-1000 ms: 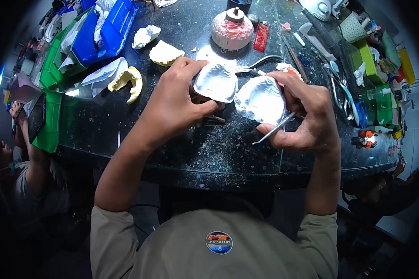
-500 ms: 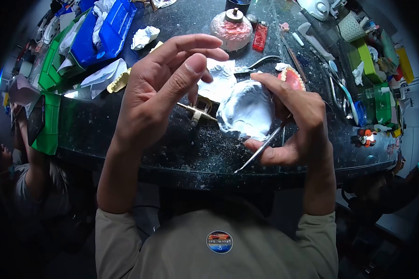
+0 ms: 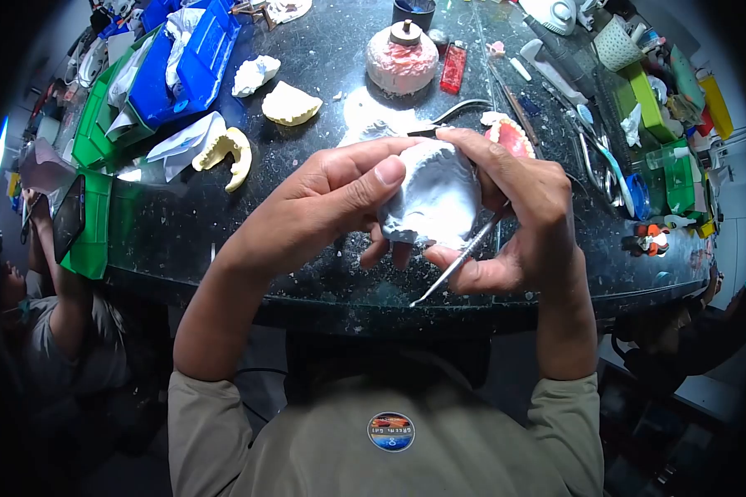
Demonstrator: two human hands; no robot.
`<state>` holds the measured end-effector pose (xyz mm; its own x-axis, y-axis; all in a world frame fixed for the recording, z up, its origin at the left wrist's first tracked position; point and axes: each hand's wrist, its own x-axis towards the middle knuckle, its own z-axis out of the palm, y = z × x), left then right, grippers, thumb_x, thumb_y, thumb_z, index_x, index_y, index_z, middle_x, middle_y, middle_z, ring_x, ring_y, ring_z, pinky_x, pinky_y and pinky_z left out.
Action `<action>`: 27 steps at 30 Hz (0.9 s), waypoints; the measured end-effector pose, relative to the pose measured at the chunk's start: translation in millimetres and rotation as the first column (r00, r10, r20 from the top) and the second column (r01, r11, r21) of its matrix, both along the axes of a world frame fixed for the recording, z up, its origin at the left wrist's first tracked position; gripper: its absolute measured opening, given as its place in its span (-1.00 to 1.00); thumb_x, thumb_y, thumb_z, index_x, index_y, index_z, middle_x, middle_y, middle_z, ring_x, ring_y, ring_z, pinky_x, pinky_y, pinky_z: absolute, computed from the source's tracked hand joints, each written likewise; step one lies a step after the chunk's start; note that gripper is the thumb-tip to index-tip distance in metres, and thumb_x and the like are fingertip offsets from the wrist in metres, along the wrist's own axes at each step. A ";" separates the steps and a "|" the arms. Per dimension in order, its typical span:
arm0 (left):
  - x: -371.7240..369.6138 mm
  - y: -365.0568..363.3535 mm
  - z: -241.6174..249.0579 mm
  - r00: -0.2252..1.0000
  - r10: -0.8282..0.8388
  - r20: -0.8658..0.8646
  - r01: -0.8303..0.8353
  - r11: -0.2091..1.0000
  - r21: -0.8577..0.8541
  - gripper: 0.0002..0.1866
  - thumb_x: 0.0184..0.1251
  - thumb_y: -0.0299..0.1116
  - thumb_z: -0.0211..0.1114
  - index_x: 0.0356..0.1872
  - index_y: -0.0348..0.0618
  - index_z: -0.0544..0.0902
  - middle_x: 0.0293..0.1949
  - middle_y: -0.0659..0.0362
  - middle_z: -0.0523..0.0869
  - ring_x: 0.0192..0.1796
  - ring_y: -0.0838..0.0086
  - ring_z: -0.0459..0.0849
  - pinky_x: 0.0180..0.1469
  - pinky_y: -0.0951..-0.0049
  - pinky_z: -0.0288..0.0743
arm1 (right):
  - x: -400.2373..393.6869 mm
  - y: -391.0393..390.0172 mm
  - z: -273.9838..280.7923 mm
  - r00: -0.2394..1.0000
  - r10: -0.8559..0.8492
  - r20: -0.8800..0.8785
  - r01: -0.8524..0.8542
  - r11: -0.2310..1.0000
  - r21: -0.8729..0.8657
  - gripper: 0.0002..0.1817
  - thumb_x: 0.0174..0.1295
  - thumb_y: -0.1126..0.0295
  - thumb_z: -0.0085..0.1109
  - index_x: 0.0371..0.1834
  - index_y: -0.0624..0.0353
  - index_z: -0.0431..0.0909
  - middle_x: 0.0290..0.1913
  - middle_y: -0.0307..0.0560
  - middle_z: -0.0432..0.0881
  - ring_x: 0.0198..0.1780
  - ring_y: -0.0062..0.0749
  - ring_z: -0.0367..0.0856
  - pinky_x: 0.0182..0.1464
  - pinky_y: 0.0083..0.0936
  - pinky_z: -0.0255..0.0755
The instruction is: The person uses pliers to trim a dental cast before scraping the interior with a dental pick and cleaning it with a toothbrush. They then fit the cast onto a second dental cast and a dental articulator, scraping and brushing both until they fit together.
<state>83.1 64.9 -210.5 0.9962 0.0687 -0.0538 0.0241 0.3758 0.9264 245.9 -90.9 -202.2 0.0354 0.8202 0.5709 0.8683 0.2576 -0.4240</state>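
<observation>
White plaster filled the space between the two hands: a cast (image 3: 435, 199), hollow side up, was held above the worktop (image 3: 166, 236). From where I stood, the left hand (image 3: 327, 186) had its thumb against the cast's left edge, with fingertips showing below it. The right hand (image 3: 522, 219) gripped the opposite side, forefinger at the far rim and thumb near the lower one; its fingers also held a slim metal instrument (image 3: 446, 279), tip slanting down towards the worktop's near edge.

Off to the left, a blue bin (image 3: 211, 74) held crumpled white material, and a green bin (image 3: 89, 149) beside it held papers. A dark phone (image 3: 72, 215) was at another green tray (image 3: 98, 236).

On the dark, dust-speckled worktop sat a pink-stained burner (image 3: 402, 66), with a red lighter (image 3: 453, 70) just beside it. A yellowish arch (image 3: 239, 157) lay left of the hands, a pink denture (image 3: 512, 137) near the right one. At the far left, another person's arm (image 3: 62, 277) showed, partly in shadow.
</observation>
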 end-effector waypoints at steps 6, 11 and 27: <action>-0.4 -0.5 -2.0 0.997 -0.083 -0.005 0.080 0.973 -0.214 -0.46 0.57 -0.10 -0.03 0.37 -0.26 0.30 -0.27 0.14 0.68 -0.37 0.53 0.71 -0.45 0.63 0.49 | 2.5 -3.5 8.4 1.000 -0.009 0.002 0.009 0.999 -0.038 -0.22 -0.14 -0.02 0.43 0.03 0.44 0.56 -0.37 0.06 0.65 -0.49 -0.37 0.63 -0.39 -0.50 0.51; -0.2 -0.2 -3.4 0.999 -0.038 -0.027 0.029 0.959 -0.283 -0.40 0.52 -0.15 0.06 0.42 -0.28 0.18 -0.22 0.10 0.68 -0.32 0.47 0.73 -0.39 0.60 0.55 | 6.3 -2.4 1.3 0.998 -0.025 -0.055 0.028 0.998 0.049 -0.24 -0.07 -0.01 0.47 0.13 0.32 0.56 -0.58 -0.29 0.47 -0.64 -0.70 0.32 -0.59 -0.68 0.17; 5.1 -15.5 -2.4 0.844 0.444 0.301 -0.471 0.882 0.022 -0.28 0.10 -0.56 0.48 0.24 -0.34 0.24 -0.02 0.01 0.62 0.02 0.30 0.71 0.06 0.38 0.66 | 12.2 -9.5 3.1 0.703 0.236 -0.671 -0.040 0.955 0.295 -0.11 0.43 -0.26 -0.68 0.05 0.41 0.44 -0.29 0.15 0.65 -0.20 -0.30 0.64 -0.31 -0.56 0.55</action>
<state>88.2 49.4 -212.9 0.8224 0.5112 0.2499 -0.3935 0.1937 0.8987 258.1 -100.4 -199.1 0.3976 0.6885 0.6065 0.2993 0.5275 -0.7951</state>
